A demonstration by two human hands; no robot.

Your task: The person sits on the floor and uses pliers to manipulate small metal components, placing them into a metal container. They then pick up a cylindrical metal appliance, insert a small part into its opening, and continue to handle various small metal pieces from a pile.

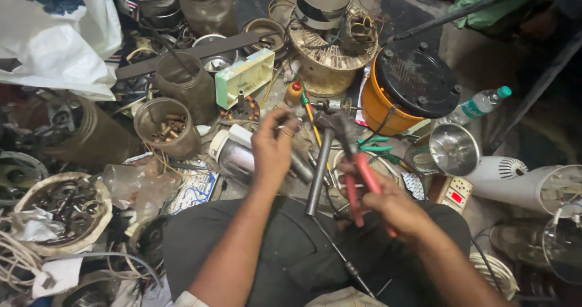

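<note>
Red-handled pliers (357,176) sit in my right hand (394,207), fingers wrapped shut round the grips, jaws pointing to eleven o'clock. My left hand (273,146) is curled loosely, fingertips pinching something too blurred to tell. A steel pipe (318,170) lies between them; an orange motor housing (388,104) stands at one o'clock.
</note>
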